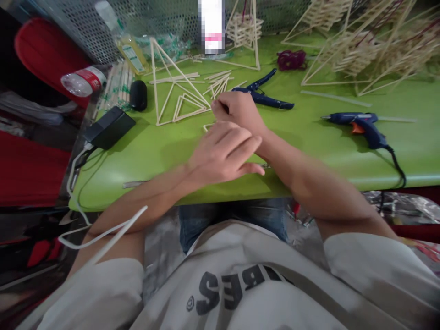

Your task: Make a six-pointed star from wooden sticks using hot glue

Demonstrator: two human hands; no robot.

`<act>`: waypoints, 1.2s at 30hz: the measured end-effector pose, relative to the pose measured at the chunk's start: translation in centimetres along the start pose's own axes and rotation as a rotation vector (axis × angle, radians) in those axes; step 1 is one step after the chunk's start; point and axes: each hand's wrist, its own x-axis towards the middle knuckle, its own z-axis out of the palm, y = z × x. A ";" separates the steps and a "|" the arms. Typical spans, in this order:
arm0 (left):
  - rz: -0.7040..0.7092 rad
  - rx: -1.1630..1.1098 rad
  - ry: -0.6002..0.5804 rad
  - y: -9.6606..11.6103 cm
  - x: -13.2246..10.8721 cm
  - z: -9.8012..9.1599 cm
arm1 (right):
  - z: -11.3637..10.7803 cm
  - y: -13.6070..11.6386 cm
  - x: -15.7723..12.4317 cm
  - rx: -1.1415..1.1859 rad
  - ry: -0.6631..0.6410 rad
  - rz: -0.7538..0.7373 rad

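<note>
My left hand [225, 153] is over the table's middle, fingers partly stretched to the right and the thumb apart, with nothing visible in it. Just beyond it, overlapping in view, my right hand [239, 110] is curled closed; whatever it holds is hidden. Beside its fingertips lie small nested stick triangles [177, 110] and a larger stick frame [154, 85]. Loose thin sticks [220, 82] lie just past the right hand. Dark blue pliers-like cutters [264, 97] rest behind the right wrist. Part of another small stick shape [206, 127] shows beside my left hand.
On the green table [165, 156], a blue glue gun [369, 126] with a cord lies right. Stick structures [357, 52] and purple yarn [292, 60] stand behind. At left are a black adapter [110, 128], a black oval object [138, 95], a yellow-liquid bottle [132, 55] and a plastic bottle [84, 81].
</note>
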 end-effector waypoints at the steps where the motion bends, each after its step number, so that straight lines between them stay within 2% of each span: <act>1: 0.013 0.009 -0.022 0.5 0.1 0.3 | 0.3 0.1 0.2 -0.014 -0.004 0.007; 6: 0.022 0.002 -0.081 1.7 0.9 1.1 | 1.6 1.0 0.7 -0.040 0.032 0.075; 10: 0.066 0.030 -0.067 1.8 1.1 1.0 | 1.2 1.0 0.5 -0.056 0.009 0.105; 13: 0.012 -0.007 0.059 1.1 1.1 0.2 | 0.1 0.6 0.3 -0.044 -0.028 0.113; 17: -0.195 -0.242 0.244 -0.7 1.3 -1.8 | -1.6 1.0 0.1 0.034 -0.030 0.060; 20: -0.361 -0.380 0.387 -2.1 1.7 -3.1 | -2.8 2.1 0.2 0.307 -0.079 0.129; 23: -0.457 -0.453 0.466 -3.4 2.1 -4.0 | -4.0 2.8 0.4 0.595 -0.117 0.179; 26: -0.475 -0.514 0.503 -4.4 2.2 -4.3 | -4.7 2.8 0.3 0.745 -0.120 0.136; 29: -0.539 -0.560 0.504 -4.8 2.0 -4.4 | -4.6 2.4 0.1 0.789 -0.090 0.070; 32: -0.683 -0.643 0.434 -4.5 1.9 -4.4 | -3.8 2.1 0.0 0.722 -0.046 -0.050; 36: -0.751 -0.776 0.385 -4.0 1.9 -4.0 | -2.4 2.1 -0.5 0.552 0.104 -0.257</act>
